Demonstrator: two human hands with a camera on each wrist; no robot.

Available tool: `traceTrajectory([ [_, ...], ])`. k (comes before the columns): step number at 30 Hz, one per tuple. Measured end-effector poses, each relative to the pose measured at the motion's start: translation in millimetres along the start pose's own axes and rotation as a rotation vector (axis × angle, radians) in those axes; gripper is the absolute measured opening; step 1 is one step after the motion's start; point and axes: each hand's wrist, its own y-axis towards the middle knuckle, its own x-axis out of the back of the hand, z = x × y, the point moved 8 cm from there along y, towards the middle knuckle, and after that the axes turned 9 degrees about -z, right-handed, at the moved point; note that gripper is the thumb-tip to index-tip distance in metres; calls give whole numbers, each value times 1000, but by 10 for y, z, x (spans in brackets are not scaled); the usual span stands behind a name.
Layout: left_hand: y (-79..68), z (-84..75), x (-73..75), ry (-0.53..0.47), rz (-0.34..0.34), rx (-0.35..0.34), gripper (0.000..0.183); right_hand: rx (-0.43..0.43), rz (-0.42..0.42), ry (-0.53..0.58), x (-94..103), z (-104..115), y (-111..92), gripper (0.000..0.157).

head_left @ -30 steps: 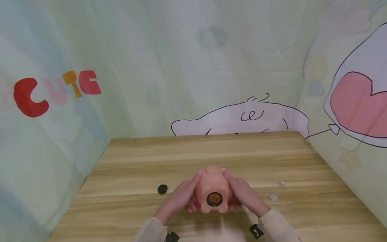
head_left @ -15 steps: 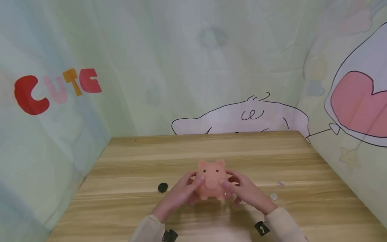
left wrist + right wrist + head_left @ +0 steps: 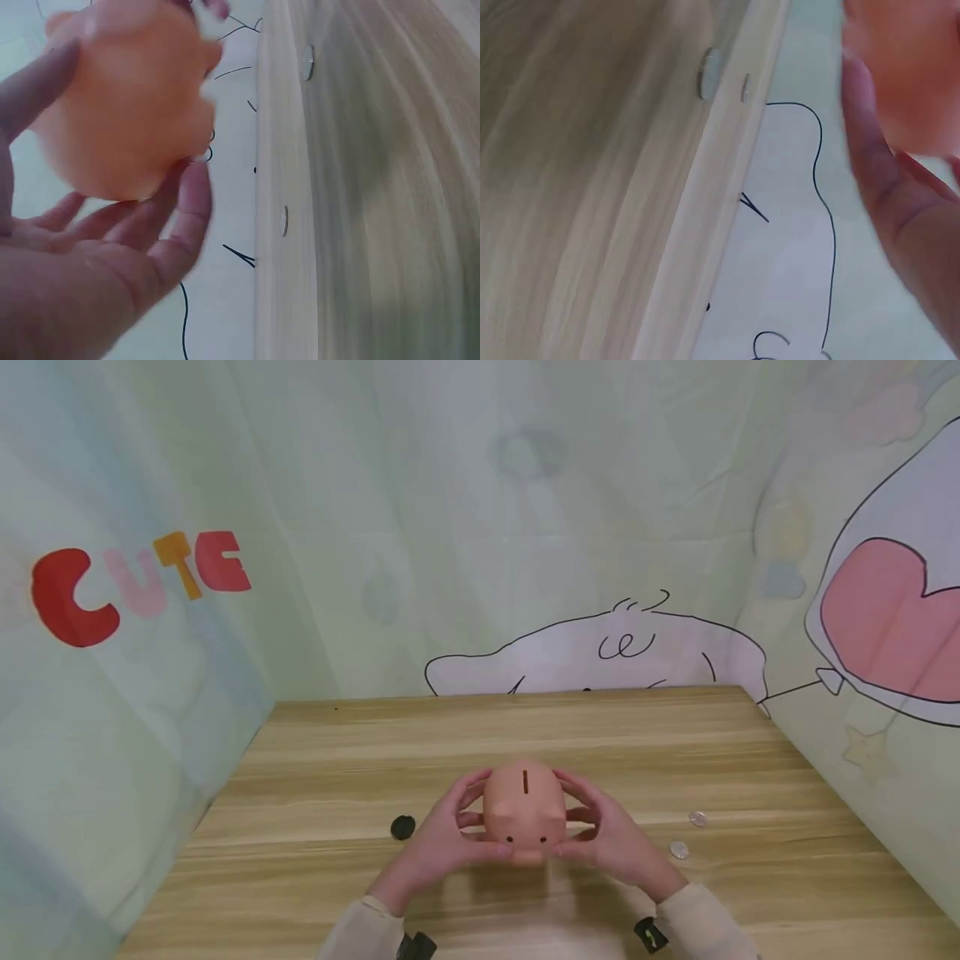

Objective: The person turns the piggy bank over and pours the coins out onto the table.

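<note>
Between both hands is a pink piggy bank [image 3: 525, 802], raised above the wooden table. Its coin slot faces up in the head view, and the face with two dark eyes points toward me. My left hand [image 3: 446, 831] grips its left side, thumb by the snout and fingers spread along the flank. On the opposite side my right hand [image 3: 609, 831] grips it in the same way. The left wrist view shows the piggy bank [image 3: 127, 105] blurred, with the left fingers curved beneath it. The underside of the bank is hidden in the head view.
A round black plug [image 3: 402, 827] lies on the table [image 3: 360, 752] left of the hands. To the right lie two silver coins, a nearer coin [image 3: 678, 850] and a farther coin [image 3: 698, 819]. Printed curtains rise behind and beside the table.
The piggy bank has turned in both hands: first its underside with a round hole faced me, then its face, and now its slotted back shows. The plug and coins stay put.
</note>
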Motion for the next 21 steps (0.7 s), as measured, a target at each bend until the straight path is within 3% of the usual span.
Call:
traceTrajectory([
  [3,6,-53,-7,-2,-29,-90,97,117,-34,27,-19,61,-4,92],
  [6,-3,-70,-17,10,-46,-132,98,195,-51,46,-38,81,-12,92],
  [21,-5,-69,-55,41,-43,-150,97,197,-68,45,-38,35,-7,93],
])
